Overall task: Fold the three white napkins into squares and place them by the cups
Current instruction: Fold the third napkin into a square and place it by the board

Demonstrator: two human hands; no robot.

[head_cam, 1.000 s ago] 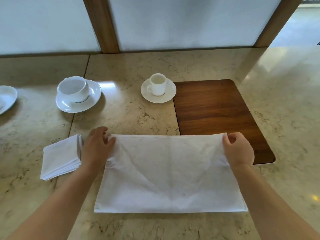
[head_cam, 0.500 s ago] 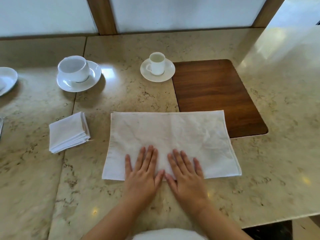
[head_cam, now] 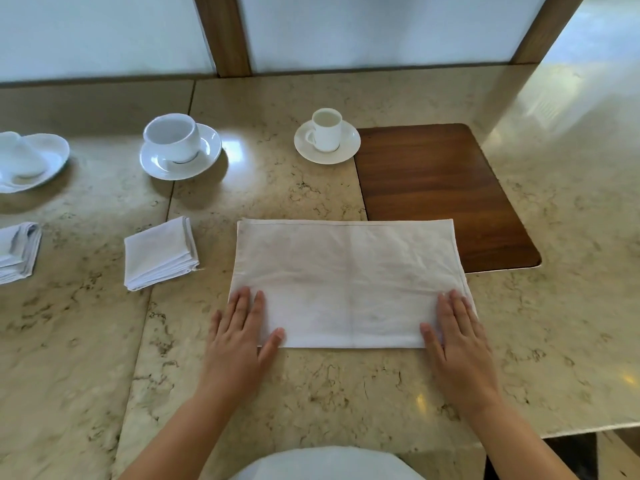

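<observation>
A white napkin [head_cam: 349, 282] lies folded in half as a wide rectangle in front of me, its far right corner overlapping the wooden board. My left hand [head_cam: 242, 334] presses flat on its near left corner with straight fingers. My right hand [head_cam: 457, 337] presses flat on its near right corner. A square-folded napkin [head_cam: 159, 256] lies to the left, below the large cup on its saucer [head_cam: 173, 140]. Another folded napkin [head_cam: 17, 251] sits at the left edge. A small cup [head_cam: 325, 129] stands on a saucer further back.
A dark wooden board [head_cam: 436, 188] lies at the right, behind the napkin. A white dish [head_cam: 31, 161] with a cup sits at the far left. The marble table [head_cam: 571, 306] ends near my body at the lower right. A wall with wooden posts closes the back.
My hands let go of the napkin's far edge, came down to its near edge side by side, then slid apart along it to the two near corners.
</observation>
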